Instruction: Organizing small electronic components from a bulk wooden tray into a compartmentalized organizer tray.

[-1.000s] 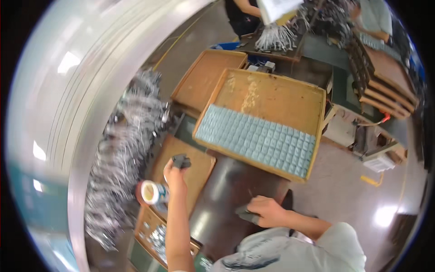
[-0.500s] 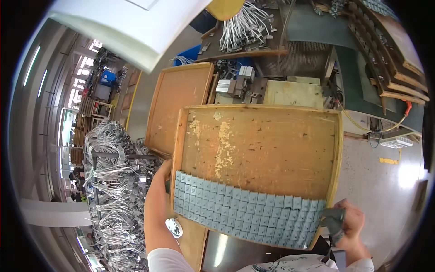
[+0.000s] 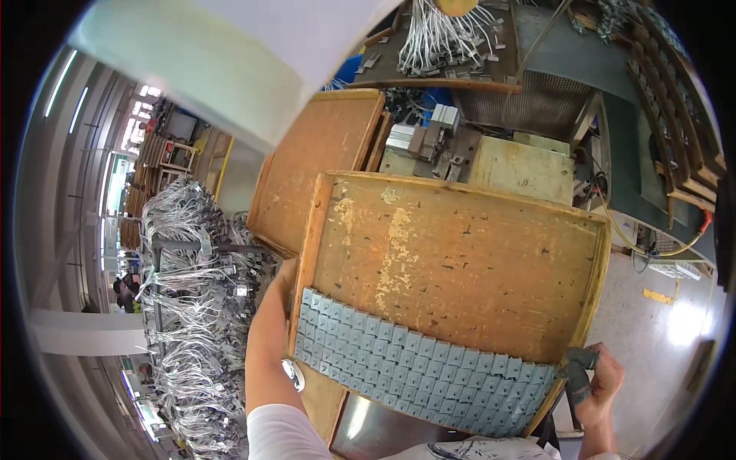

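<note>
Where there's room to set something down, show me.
Bare room: the far part of the front tray, from the grey pieces to its far edge; the pale plate, right of the metal fixture. Crowded: the tray's near rows and the cable bundles at left.

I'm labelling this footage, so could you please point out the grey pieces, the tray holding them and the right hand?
Grey pieces (image 3: 420, 369): head view, middle of the rows.
Wooden tray (image 3: 491, 268): head view, bare part of its base.
Right hand (image 3: 602, 381): head view, middle of the hand.

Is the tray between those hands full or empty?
Partly full: the tray holds rows of grey pieces along its near side; the rest is bare.
</note>
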{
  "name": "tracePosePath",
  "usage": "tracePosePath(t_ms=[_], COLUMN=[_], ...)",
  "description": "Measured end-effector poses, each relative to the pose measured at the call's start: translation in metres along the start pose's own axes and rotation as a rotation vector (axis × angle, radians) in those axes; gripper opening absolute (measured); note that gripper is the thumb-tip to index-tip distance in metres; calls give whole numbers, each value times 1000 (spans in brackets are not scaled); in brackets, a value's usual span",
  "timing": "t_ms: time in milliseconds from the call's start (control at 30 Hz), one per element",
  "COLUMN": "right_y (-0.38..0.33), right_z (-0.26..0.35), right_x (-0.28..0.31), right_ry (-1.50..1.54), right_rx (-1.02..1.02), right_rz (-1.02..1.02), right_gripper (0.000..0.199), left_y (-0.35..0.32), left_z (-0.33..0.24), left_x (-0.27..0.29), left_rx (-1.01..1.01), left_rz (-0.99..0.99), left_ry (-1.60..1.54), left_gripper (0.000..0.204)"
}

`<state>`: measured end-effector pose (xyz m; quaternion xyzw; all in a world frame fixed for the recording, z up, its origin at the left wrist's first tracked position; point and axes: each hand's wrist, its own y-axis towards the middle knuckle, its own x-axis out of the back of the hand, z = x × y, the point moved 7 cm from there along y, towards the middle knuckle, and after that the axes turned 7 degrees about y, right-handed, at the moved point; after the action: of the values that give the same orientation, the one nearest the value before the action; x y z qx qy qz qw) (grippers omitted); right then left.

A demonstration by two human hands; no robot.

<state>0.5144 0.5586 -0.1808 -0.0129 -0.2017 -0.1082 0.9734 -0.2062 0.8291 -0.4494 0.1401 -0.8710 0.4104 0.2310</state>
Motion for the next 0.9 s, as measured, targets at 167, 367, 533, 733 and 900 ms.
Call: tracePosePath(t_ms=[167, 367, 533, 733, 900], right_y=[-3, -18, -30, -35, -44], right_z=[5, 6, 9, 33, 41], right_x=[-7, -4, -6, -6, -8], right_ry=[-75, -71, -80, -65, -80], right_rx=[49, 96, 97, 182, 213], right_rz=[14, 43, 80, 72, 126], right_gripper=[12, 14, 16, 15, 16], left_y=[-54, -116, -135, -163, -198], left_z=[-39, -126, -189, -233, -236], left_x=[-37, 28, 36, 20, -3], left_rx=[-8, -320, -417, -509, -441], left_rz=[-38, -343, -482, -516, -396], left_ry=[-160, -568, -771, -910, -1058], left_gripper=[29, 10, 13, 20, 32])
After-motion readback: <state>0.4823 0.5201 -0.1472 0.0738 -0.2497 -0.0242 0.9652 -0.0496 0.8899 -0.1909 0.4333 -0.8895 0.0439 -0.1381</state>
